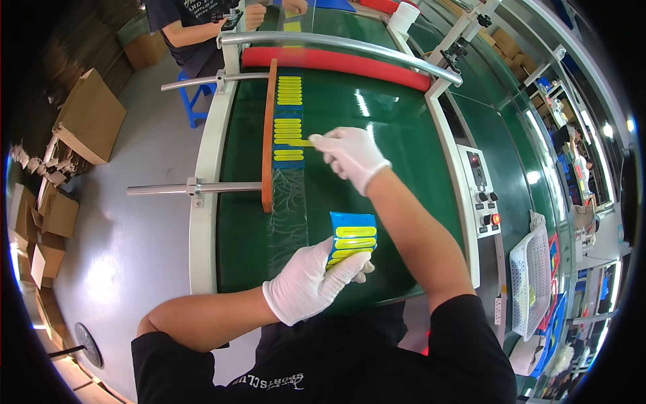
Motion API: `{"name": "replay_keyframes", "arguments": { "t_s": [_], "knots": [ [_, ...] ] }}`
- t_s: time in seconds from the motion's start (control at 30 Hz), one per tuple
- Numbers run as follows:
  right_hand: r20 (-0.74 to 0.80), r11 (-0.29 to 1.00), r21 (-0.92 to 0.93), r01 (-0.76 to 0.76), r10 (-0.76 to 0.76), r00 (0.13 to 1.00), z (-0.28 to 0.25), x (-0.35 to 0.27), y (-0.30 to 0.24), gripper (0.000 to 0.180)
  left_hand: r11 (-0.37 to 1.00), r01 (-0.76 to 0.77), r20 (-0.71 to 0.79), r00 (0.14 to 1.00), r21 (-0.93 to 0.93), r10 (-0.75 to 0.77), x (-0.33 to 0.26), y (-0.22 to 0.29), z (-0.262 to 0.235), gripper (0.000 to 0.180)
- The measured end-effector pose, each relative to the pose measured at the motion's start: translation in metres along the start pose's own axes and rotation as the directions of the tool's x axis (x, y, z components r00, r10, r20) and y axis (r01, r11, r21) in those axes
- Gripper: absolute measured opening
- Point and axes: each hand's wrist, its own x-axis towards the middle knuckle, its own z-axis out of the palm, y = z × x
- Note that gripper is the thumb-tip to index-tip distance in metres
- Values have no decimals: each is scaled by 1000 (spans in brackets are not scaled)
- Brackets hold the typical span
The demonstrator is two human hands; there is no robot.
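My left hand (306, 286), in a white glove, is closed round a blue card (354, 220) with several yellow strips across it, tilted up near the belt's front. Farther forward, my gloved right hand (353, 158) pinches the end of a thin yellow strip (304, 143). That strip reaches leftward over a row of blue cards with yellow strips (289, 164). The row lies on a band of clear film (288, 202) on the green conveyor belt (390, 182). An orange-brown guide bar (268, 148) runs along the row's left side.
Beyond the row, a red roller (330, 59) and a metal bar (350, 44) cross the belt. A control box (479, 188) with a lit red button stands right, above a white basket (529, 283). At the far left, a co-worker's arm (192, 32) shows near the belt; cardboard boxes (91, 118) line the floor.
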Motion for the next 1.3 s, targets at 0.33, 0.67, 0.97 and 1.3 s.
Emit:
{"name": "replay_keyframes", "arguments": {
  "t_s": [0.33,0.67,0.97,1.3],
  "knots": [
    [21,958,-260,-117,126,992,29,56,2,24,993,24,-24,999,115,-21,3,5,-6,29],
    [73,950,-268,-158,183,980,19,84,-9,24,988,10,-10,1000,151,-9,6,7,-9,27],
    [79,931,-324,-170,206,975,11,95,-27,25,988,47,-17,999,145,-45,4,7,-7,29],
    [98,912,-382,-151,203,974,11,119,-29,28,985,103,-20,995,140,-101,7,9,-10,30]
  ]
}}
